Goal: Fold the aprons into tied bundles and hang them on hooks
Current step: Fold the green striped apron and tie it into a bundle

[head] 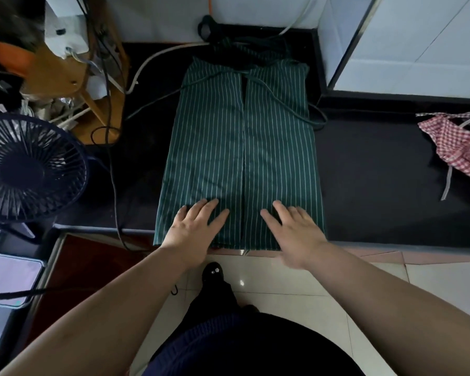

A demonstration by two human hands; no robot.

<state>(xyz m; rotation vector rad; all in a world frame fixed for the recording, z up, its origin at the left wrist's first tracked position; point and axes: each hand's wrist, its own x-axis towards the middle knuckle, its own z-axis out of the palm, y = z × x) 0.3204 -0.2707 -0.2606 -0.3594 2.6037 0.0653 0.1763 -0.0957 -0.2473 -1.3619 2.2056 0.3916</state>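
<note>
1. Bottom of the frame: two bare forearms reach up from the lower corners toward the centre. A dark shoe [212, 272] stands on the pale tiled floor [296, 291] between them.
2. Left hand [198, 229], just below centre: palm down, fingers straight and spread wide. It lies flat on the near end of the left panel of the green striped apron [209, 147] and grips nothing.
3. Right hand [296, 234], just beside it to the right: palm down, fingers straight and spread, slightly blurred. It lies flat on the near end of the apron's right panel and grips nothing. The two hands are apart, with the apron's centre line between them.
4. The green striped apron lies flat in the centre of the frame on the black counter [369, 180]. Its two sides are folded inward and meet along a line down the middle. Its near hem hangs just over the counter's front edge.
5. Centre left: a dark fan [30, 169] sits beside the counter, well apart from the apron.
6. Right edge: a red checked apron [456, 142] lies crumpled on the same counter, well apart from the green one.
7. Upper centre: a thin green tie [282, 100] crosses the apron's far end and loops onto the counter at the right. Dark straps [223, 39] are bunched at the far edge.
8. Upper right: a white cabinet [407, 42] stands behind the counter.
</note>
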